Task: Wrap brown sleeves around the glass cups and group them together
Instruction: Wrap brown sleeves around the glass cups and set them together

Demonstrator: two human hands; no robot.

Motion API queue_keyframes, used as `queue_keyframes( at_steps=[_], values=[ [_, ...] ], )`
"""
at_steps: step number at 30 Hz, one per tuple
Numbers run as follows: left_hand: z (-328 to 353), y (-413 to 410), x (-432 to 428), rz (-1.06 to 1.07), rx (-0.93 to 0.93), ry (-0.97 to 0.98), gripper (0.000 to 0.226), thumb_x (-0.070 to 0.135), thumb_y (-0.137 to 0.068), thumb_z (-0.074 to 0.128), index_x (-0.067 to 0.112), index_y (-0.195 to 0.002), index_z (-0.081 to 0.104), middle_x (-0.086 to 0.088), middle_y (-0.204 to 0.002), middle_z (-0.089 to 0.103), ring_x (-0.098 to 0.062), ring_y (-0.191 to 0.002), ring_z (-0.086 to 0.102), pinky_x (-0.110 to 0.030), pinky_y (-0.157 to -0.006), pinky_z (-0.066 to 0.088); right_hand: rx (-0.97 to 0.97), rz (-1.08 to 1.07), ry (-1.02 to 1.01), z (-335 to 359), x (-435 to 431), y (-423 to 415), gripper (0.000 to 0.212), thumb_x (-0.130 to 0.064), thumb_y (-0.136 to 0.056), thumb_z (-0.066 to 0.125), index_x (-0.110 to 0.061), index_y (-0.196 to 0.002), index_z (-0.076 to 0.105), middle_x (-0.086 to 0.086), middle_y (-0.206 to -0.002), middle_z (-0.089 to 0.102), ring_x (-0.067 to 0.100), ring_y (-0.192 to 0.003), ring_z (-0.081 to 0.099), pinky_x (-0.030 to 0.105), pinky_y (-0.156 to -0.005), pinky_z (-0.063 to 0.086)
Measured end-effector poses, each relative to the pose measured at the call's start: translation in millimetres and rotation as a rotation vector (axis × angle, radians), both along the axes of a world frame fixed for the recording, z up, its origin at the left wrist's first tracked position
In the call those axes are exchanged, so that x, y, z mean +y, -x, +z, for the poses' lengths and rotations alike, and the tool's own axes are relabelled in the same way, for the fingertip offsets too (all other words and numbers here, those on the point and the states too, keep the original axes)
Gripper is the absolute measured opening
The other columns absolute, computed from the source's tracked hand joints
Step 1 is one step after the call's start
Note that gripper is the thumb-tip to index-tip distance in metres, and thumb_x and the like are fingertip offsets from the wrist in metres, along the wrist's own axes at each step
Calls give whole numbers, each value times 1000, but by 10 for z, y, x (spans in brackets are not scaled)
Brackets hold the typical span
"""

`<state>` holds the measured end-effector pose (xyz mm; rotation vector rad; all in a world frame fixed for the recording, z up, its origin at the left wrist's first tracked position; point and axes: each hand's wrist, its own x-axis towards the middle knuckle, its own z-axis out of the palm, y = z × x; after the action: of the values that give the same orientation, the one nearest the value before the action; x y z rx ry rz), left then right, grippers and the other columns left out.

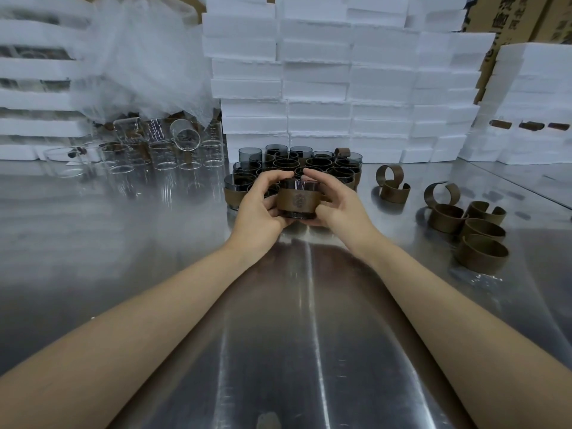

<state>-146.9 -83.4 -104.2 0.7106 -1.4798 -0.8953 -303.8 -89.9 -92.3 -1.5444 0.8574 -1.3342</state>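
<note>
Clasping sleeved cup point(297, 200), left hand point(259, 207) and right hand point(338, 206) curled round it, sides hidden

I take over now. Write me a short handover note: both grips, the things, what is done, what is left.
The left grip and the right grip both hold one dark glass cup, its brown sleeve already on.
Done: a cluster of dark cups stands behind it on the metal table, near ones sleeved.
Left: set this cup with the cluster; loose brown sleeves wait at right.
</note>
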Motion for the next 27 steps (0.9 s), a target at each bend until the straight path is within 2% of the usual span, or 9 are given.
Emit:
queue_keyframes(
  at_steps=[2,3,6,11,14,17,19,23,27],
  values=[
    [-6,-20,-14,5,-4,4,71,-32,-71,59,22,-116,53,9,-127,55,-11,-106,65,-20,-80,55,136,-37,76,-18,-10,46,74,23,-79,44,-29,-131,51,-13,-121,59,10,-96,69,26,-73,57],
    [-10,-29,-22,7,-9,5,70,-31,-71,60,20,-117,53,8,-128,54,-12,-107,65,-22,-81,55,207,-55,97,-24,-17,68,75,21,-78,48,-30,-133,50,-13,-121,61,6,-95,69,21,-67,54],
    [-17,-37,-35,13,-49,-2,70,-32,-71,57,16,-121,52,6,-129,54,-16,-109,65,-30,-86,57,357,-106,139,-33,-34,121,72,17,-76,53,-24,-134,53,-1,-117,66,1,-85,69,17,-60,49],
    [-14,-28,-28,11,-100,-20,72,-32,-71,56,20,-120,51,18,-120,55,-11,-103,67,-29,-83,58,459,-137,208,-32,-29,184,63,16,-77,57,-18,-130,56,6,-106,70,16,-81,72,24,-65,56],
    [-10,-51,-24,19,-137,-9,71,-29,-72,61,26,-116,52,24,-115,57,-10,-101,68,-32,-86,58,486,-140,223,-32,-28,193,60,16,-78,58,-20,-127,57,8,-106,71,28,-88,71,40,-74,59],
    [-9,-62,-22,24,-172,-7,70,-26,-72,64,28,-114,52,33,-107,59,-11,-99,69,-34,-87,58,488,-138,232,-38,-32,204,60,16,-79,59,-25,-122,57,7,-109,69,16,-91,72,46,-78,58],
    [-9,-60,-24,29,-175,-8,69,-26,-72,64,27,-115,52,32,-106,59,-11,-99,69,-32,-86,58,491,-136,237,-47,-43,213,59,16,-79,60,-25,-121,57,6,-110,69,13,-92,72,48,-79,58],
    [-4,-59,-23,31,-162,2,69,-26,-72,64,23,-118,51,22,-115,57,-10,-103,67,-32,-90,56,504,-162,253,-74,-79,204,63,13,-78,59,-35,-119,54,3,-109,69,11,-90,71,38,-77,59],
    [-8,-55,-24,5,-169,-19,69,-28,-73,58,23,-118,48,18,-119,54,-17,-105,67,-39,-88,56,511,-173,275,-118,-124,197,65,14,-77,58,-31,-125,53,0,-114,65,3,-93,69,20,-77,56]
  ],
)
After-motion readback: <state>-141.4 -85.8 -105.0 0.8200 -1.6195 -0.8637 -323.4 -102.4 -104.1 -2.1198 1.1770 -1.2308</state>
